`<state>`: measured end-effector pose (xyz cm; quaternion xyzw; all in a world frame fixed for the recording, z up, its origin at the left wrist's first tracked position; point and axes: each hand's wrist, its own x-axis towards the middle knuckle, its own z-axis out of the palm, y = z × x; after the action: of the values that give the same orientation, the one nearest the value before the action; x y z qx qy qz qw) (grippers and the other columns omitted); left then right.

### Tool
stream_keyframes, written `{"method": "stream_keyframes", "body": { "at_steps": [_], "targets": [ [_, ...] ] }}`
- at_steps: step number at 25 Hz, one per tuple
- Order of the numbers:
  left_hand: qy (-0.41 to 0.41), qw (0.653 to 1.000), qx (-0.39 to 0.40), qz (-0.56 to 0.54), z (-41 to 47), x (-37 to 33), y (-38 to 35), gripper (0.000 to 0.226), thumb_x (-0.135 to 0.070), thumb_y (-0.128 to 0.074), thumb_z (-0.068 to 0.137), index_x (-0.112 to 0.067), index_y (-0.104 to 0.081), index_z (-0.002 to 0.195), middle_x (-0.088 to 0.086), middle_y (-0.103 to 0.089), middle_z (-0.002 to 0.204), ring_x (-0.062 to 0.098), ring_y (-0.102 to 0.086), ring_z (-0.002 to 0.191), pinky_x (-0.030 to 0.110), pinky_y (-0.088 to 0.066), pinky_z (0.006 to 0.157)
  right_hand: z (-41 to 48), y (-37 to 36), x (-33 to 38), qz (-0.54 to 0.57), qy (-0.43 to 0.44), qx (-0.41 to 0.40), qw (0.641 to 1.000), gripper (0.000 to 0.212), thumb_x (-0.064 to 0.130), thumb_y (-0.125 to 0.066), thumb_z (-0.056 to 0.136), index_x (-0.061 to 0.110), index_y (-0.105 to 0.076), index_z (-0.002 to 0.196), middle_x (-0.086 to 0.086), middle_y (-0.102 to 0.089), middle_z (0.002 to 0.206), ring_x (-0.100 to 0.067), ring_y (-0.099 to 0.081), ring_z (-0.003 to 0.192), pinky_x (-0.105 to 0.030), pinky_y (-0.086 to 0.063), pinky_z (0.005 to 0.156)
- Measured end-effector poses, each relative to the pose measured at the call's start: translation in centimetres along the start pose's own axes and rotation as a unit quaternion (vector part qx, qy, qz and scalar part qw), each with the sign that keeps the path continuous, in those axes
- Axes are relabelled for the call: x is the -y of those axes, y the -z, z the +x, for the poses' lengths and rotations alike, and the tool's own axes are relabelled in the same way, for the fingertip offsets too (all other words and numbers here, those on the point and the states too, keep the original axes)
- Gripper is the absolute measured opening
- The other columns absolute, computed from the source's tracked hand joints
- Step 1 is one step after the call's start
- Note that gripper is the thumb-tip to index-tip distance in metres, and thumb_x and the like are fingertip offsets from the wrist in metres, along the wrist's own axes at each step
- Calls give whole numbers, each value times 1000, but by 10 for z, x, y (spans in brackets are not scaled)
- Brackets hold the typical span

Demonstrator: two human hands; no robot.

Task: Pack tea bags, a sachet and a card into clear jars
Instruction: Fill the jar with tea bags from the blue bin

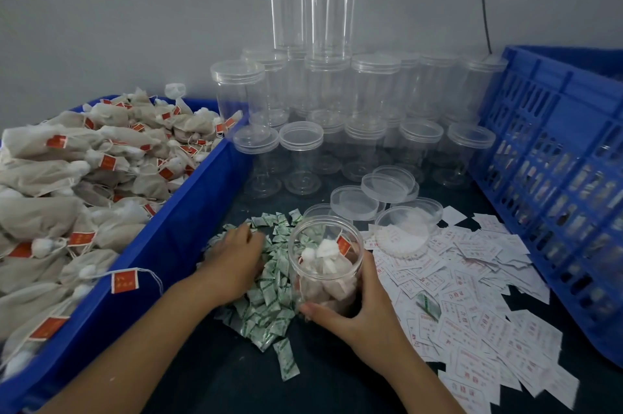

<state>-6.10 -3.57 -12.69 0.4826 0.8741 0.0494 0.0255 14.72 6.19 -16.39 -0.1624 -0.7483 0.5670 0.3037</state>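
The right hand (354, 315) curls round the open jar (325, 265) to steady it, while the left hand (236, 258) lies on the sachets (269, 295) left of it, its pinch not visible.

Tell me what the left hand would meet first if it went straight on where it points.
Probably more green sachets just ahead of the left hand; empty clear jars stand farther behind them.

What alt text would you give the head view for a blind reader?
A person's right hand grips an open jar part filled with tea bags while the left hand touches a pile of green sachets. A blue bin of tea bags sits left, white cards lie right, and empty jars stand behind.
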Motion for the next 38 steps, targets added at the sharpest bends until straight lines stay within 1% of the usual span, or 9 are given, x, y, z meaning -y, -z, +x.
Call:
{"method": "stream_keyframes", "body": {
  "at_steps": [6, 11, 16, 20, 23, 27, 31, 34, 38],
  "targets": [
    [-16, 988, -141, -65, 4, 4, -1, 8, -27, -67, 88, -20, -64, 92, -6, -60, 97, 16, -54, 96, 30, -40, 78, -1, -1, 0, -1, -7, 1, 1000, 85, 50, -91, 65, 55, -40, 134, 25, -56, 133, 6, -53, 123, -6, -43, 93],
    [62, 942, -162, -288, 2, -2, 17, 25, -15, -81, 74, -17, -56, 75, -5, -58, 73, 6, -52, 67, 24, -44, 60, 0, 0, 0, 0, -10, 0, 1000, 85, 47, -92, 65, 56, -41, 132, 25, -56, 133, 6, -53, 123, -6, -43, 93],
    [9, 870, -248, -425, -17, -31, 53, 13, -20, -77, 77, -20, -67, 86, -7, -65, 76, 7, -60, 74, 16, -49, 67, -1, 0, 2, 0, -14, 4, 1000, 86, 47, -92, 66, 56, -40, 133, 26, -56, 133, 7, -54, 123, -5, -43, 92],
    [-169, 932, -140, -288, -39, -68, 68, 18, -31, -73, 78, -32, -69, 96, -21, -56, 99, -1, -53, 99, 17, -45, 88, 0, -1, 1, 4, -10, 2, 1000, 85, 41, -91, 69, 42, -42, 138, 16, -59, 133, -4, -58, 123, -14, -48, 95],
    [-143, 927, -146, -314, -43, -80, 56, 50, -50, -67, 79, -41, -52, 125, -25, -44, 120, -8, -42, 116, 14, -39, 95, -2, 5, 9, -14, -24, 34, 999, 87, 46, -89, 69, 41, -39, 141, 18, -58, 134, -2, -56, 124, -16, -47, 97],
    [-85, 852, -86, -509, -55, -85, 26, 106, -70, -75, 55, -46, -18, 142, -36, -34, 133, -27, -33, 117, -6, -33, 85, -10, 36, 25, -59, -64, -17, 996, 92, 75, -76, 63, 42, -44, 143, 30, -51, 139, 9, -48, 127, -22, -44, 101],
    [-57, 797, -104, -592, -51, -90, 4, 103, -57, -84, 50, -45, -29, 136, -37, -50, 119, -11, -52, 114, 16, -47, 96, -7, 88, 28, -148, -73, -184, 969, 11, 35, -70, 87, 30, -68, 98, 13, -72, 95, -5, -67, 91, -12, -53, 70],
    [-73, 779, -128, -609, -49, -93, -1, 86, -49, -83, 54, -39, -40, 129, -31, -55, 118, -7, -54, 113, 11, -47, 89, 1, 106, 13, -310, -175, -150, 922, 13, 29, -74, 88, 29, -62, 91, 8, -64, 93, -8, -61, 85, -14, -41, 64],
    [-88, 772, -152, -611, -50, -93, -3, 81, -43, -83, 60, -30, -42, 130, -26, -57, 119, -6, -55, 113, 2, -42, 85, 15, 103, 5, -354, -259, -98, 893, 41, 45, -85, 73, 26, -57, 97, 11, -54, 97, -4, -51, 86, -27, -47, 79]
  ]
}}
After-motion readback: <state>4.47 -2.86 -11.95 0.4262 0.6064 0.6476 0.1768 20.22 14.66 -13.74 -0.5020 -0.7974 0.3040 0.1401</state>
